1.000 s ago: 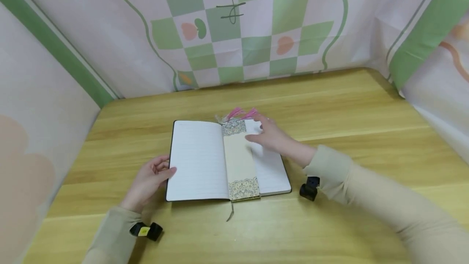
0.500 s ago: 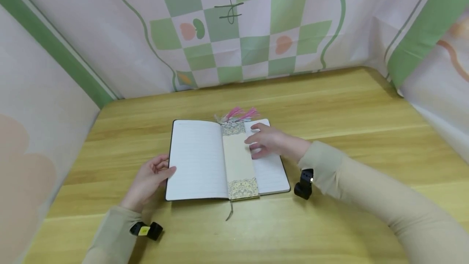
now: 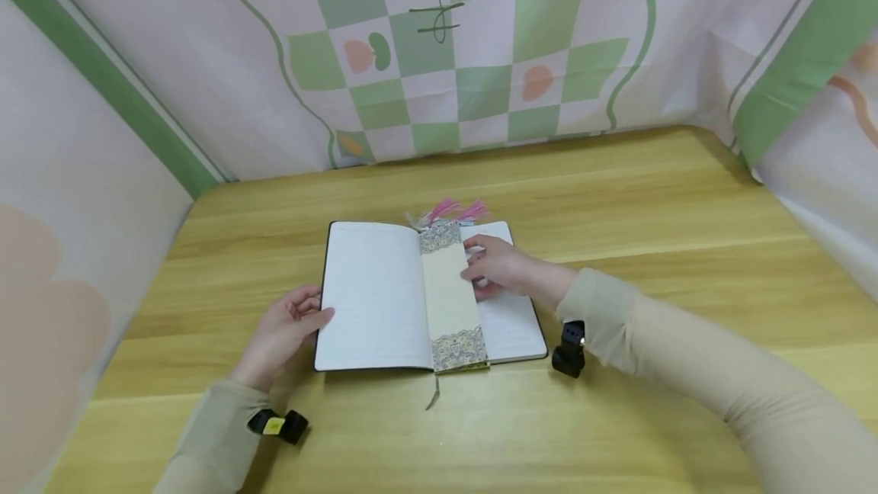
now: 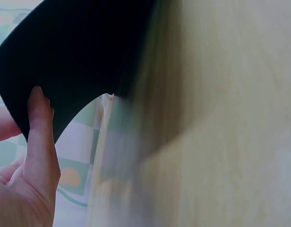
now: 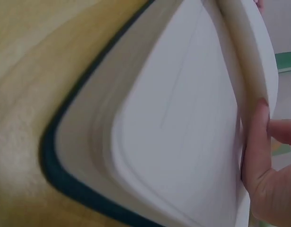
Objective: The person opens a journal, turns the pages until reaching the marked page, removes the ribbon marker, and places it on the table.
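An open notebook with a black cover and lined white pages lies on the table. My left hand pinches its left edge, thumb on the page; in the left wrist view the fingers press the black underside of the cover. Along the middle fold lies a long cream bookmark with lace-patterned ends. My right hand pinches the bookmark's right edge, which the right wrist view shows lifted off the right-hand page. Pink tassels spread beyond the notebook's top edge.
A thin ribbon hangs out at the notebook's bottom edge. The wooden table reaches back to a green and white checked cloth, with more cloth at both sides.
My right hand has come down from the tassels to the bookmark's right edge and taken hold of it; the bookmark's lower end has risen slightly. My left hand keeps its hold.
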A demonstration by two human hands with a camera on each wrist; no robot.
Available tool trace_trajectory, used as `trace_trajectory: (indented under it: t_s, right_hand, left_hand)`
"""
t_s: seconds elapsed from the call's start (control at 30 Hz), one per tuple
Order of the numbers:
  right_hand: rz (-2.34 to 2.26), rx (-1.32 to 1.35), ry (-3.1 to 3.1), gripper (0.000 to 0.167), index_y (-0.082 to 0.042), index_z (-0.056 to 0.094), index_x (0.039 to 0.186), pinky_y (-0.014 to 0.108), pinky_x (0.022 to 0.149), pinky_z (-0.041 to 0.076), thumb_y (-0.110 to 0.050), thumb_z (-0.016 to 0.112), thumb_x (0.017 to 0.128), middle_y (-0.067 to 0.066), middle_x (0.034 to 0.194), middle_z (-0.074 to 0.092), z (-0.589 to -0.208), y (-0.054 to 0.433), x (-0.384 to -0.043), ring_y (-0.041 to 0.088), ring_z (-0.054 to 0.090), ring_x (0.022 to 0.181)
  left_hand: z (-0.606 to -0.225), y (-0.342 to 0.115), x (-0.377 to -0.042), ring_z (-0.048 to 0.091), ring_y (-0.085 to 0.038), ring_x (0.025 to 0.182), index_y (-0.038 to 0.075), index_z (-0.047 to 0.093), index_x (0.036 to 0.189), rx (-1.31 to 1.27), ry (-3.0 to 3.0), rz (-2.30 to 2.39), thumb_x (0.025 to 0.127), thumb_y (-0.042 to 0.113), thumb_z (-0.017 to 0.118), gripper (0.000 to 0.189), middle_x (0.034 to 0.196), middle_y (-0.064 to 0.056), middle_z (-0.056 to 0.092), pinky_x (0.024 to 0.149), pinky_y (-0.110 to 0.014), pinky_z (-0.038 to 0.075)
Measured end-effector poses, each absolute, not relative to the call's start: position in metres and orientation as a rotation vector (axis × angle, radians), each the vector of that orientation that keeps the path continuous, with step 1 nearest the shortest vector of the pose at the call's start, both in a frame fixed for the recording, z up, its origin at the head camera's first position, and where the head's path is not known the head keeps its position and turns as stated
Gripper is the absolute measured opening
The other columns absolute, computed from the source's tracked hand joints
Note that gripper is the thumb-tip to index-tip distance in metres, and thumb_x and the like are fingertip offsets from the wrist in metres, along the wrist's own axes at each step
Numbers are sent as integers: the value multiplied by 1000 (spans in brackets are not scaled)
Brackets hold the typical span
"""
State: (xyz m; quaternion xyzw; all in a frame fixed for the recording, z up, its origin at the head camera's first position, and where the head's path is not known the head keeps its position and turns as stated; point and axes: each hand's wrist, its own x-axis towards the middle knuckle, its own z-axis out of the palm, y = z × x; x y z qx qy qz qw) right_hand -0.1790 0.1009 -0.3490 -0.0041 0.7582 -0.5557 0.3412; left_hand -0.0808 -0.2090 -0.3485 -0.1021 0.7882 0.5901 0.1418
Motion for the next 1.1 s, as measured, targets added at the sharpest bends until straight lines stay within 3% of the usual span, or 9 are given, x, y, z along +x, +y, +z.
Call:
trace_trajectory:
  t_s: [0.27,0.47,0.57,0.7,0.8,0.97,1.1]
  right_hand:
    - [-1562,-91,1963,61,1,21,146,23,69,51,1,50,93,9,105,51,-339,131,-194,11,57,79]
    - [-1617,-111,2004,63,-3,11,150,37,96,46,-2,44,97,21,132,42,-312,165,-217,14,54,98]
    - [-1644,-86,2056,64,-4,8,151,42,104,40,-5,43,98,15,129,43,-298,184,-231,12,52,101]
    - [-1677,-38,2153,63,-6,11,151,29,95,47,-8,46,98,-2,113,47,-284,208,-248,4,52,94]
    - [-1677,12,2207,65,-8,12,151,18,84,50,-11,50,97,-6,113,45,-279,224,-259,2,50,94]
    - [-1560,26,2236,68,-6,4,151,23,95,46,-15,46,99,18,148,27,-295,246,-271,16,44,116]
    - [-1411,13,2248,66,1,0,149,27,97,45,-10,42,100,32,151,11,-321,257,-267,34,33,130]
  left_hand:
    - [-349,-210,-78,50,-4,76,-2,43,133,-301,2285,1683,93,12,59,45,89,11,58,65,-20,45]
    - [-349,-209,-75,50,-3,72,-2,44,131,-326,2289,1694,93,9,59,43,86,13,58,60,-19,43]
    - [-349,-210,-74,50,-3,72,-2,44,131,-328,2294,1693,93,10,60,43,87,12,59,61,-19,44]
    - [-349,-210,-72,50,-3,72,-3,44,131,-323,2300,1689,92,10,60,44,88,11,59,61,-20,44]
    - [-349,-210,-71,50,-3,72,-3,44,132,-322,2296,1693,92,9,60,44,88,11,60,60,-19,44]
    - [-350,-209,-71,51,-5,75,-1,44,134,-332,2307,1676,92,12,61,47,90,11,59,62,-21,45]
    - [-351,-206,-73,52,-6,78,-1,44,133,-313,2304,1676,92,12,61,47,92,8,59,66,-22,46]
